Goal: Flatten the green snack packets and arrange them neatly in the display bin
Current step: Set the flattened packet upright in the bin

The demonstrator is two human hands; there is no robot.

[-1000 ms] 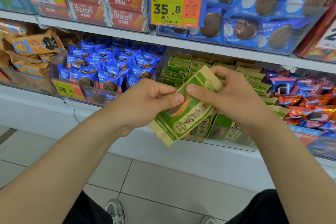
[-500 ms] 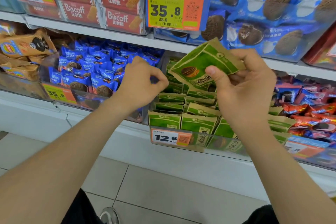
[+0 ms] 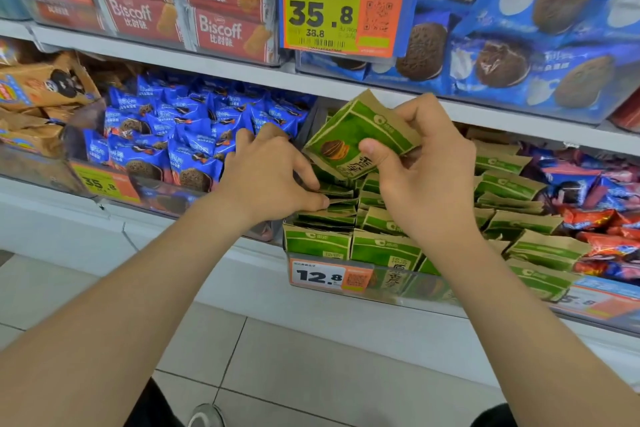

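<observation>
Pinching the green snack packet near its lower edge in my right grip just above the display bin, I judge it light, soft and crinkly, while my left grip sits among the binned packets, its hold unclear.

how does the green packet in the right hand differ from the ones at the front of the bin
The held packet hangs above the bin, tilted; the front packets stand upright inside it. The held packet shows its brown picture; the front packets show mostly tops. The right hand pinches the held packet; the front packets are untouched. Both are green and tan.
</observation>
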